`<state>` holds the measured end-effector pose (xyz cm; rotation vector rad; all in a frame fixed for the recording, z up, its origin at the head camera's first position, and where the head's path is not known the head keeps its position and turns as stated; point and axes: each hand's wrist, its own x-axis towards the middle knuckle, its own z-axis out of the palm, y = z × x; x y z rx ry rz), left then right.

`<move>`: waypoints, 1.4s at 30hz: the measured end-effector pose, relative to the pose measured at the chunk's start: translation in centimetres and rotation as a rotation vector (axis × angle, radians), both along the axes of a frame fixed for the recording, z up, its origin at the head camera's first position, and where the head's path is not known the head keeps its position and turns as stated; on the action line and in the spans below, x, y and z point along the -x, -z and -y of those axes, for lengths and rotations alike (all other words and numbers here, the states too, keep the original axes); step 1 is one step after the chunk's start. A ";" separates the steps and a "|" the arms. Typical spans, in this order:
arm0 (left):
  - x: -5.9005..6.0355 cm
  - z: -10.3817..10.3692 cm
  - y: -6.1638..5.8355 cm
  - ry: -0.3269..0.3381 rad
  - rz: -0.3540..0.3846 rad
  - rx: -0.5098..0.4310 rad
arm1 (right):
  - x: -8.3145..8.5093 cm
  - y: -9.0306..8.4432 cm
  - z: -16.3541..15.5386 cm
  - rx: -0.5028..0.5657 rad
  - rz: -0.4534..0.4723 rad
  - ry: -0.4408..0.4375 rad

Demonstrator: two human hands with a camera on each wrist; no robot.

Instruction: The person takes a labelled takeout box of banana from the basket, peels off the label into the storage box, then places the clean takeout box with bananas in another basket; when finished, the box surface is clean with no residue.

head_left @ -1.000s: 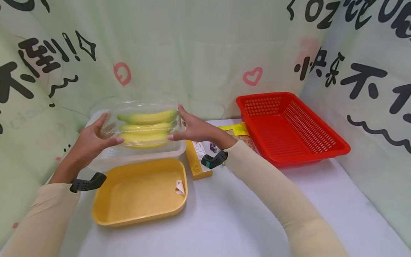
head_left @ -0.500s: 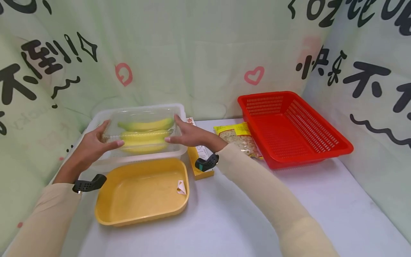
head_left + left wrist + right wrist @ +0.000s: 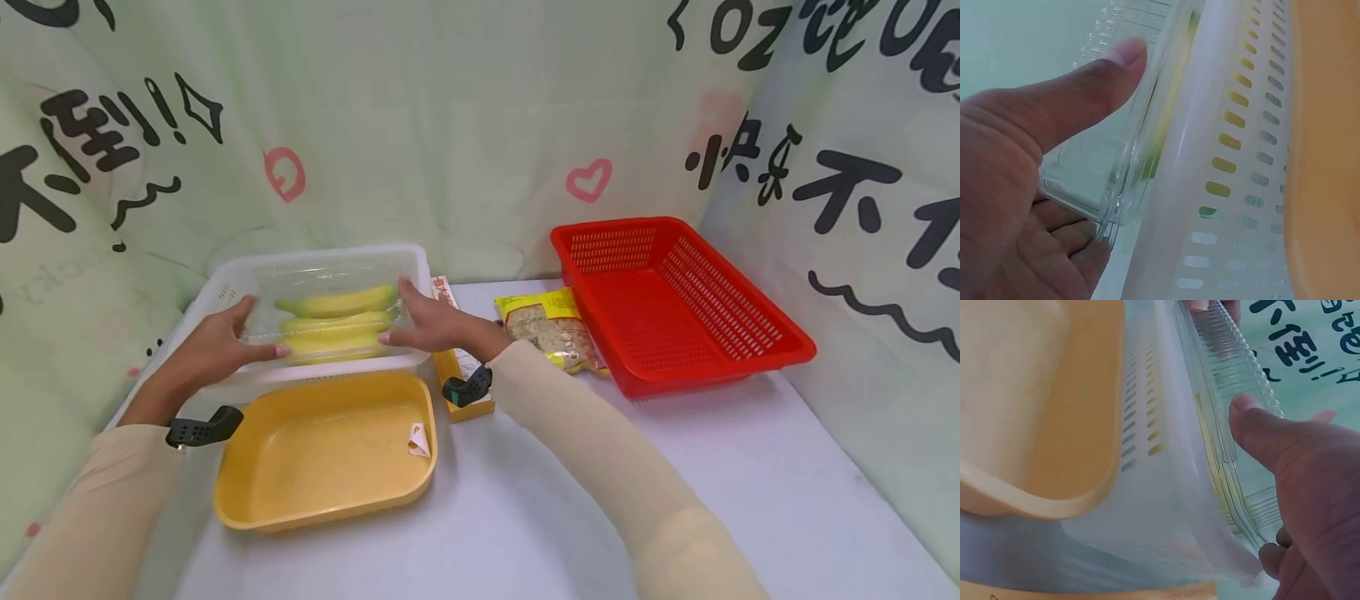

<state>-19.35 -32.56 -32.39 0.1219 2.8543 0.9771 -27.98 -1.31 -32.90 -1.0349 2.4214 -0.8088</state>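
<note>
A clear plastic clamshell box (image 3: 1124, 134) holding several bananas (image 3: 337, 302) sits low within the rim of a white perforated basket (image 3: 352, 367). My left hand (image 3: 217, 343) grips the box's left end, its thumb on top and fingers curled beneath the edge in the left wrist view. At the opposite end my right hand (image 3: 435, 321) holds the box the same way, thumb over the lid and fingertips at the lower corner. The basket's wall hides the lower part of the box in both wrist views.
A yellow tray (image 3: 322, 454) with a small paper scrap (image 3: 418, 440) stands in front of the basket. To the right are a yellow-and-white carton (image 3: 471, 408), a bag of grainy food (image 3: 551, 329) and a red basket (image 3: 682, 308). Printed curtains (image 3: 465, 125) enclose the back.
Both hands have lowered the box of bananas from above the white basket down into it. The right forearm has shifted slightly left, uncovering more of the food bag.
</note>
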 end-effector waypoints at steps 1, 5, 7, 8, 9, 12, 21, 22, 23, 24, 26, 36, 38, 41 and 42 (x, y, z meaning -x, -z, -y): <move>0.0 0.0 0.0 -0.004 -0.002 -0.005 | 0.0 0.0 0.1 -0.007 -0.014 0.002; 0.0 0.0 0.1 -0.017 0.010 -0.025 | -0.1 0.2 0.4 -0.041 -0.070 0.022; 0.0 -0.1 0.4 -0.021 0.020 -0.030 | -0.2 0.3 0.5 -0.065 -0.094 0.039; 0.0 -0.1 0.6 -0.021 0.027 -0.030 | -0.3 0.4 0.5 -0.078 -0.107 0.046; 0.0 -0.1 0.7 -0.021 0.031 -0.028 | -0.3 0.5 0.6 -0.096 -0.121 0.053; 0.0 0.0 1.0 -0.024 0.032 -0.009 | -0.5 0.4 0.9 -0.140 -0.156 0.063; 0.1 -0.4 0.8 -0.014 0.071 -0.001 | -0.6 0.1 0.9 -0.176 -0.209 0.033; 0.2 -0.5 0.8 -0.017 0.070 0.011 | -0.6 0.2 0.8 -0.170 -0.211 0.023; 0.2 -0.6 0.7 -0.020 0.066 0.022 | -0.6 0.3 0.8 -0.164 -0.215 0.014; 0.2 -0.6 0.6 -0.023 0.061 0.030 | -0.6 0.3 0.7 -0.155 -0.213 0.007; 0.2 -0.8 0.5 -0.027 0.046 0.038 | -0.6 0.4 0.6 -0.132 -0.205 0.007; 0.5 -1.6 0.0 -0.011 -0.015 0.037 | -0.3 0.7 0.0 -0.061 -0.164 0.029; 0.5 -1.9 -0.2 0.000 -0.027 0.037 | -0.2 0.6 -0.3 -0.049 -0.165 0.031; 0.5 -2.6 -0.4 0.017 -0.037 0.017 | 0.0 0.6 -0.8 -0.037 -0.164 0.035; 0.6 -2.8 -0.5 0.023 -0.039 0.008 | 0.0 0.6 -1.0 -0.038 -0.164 0.036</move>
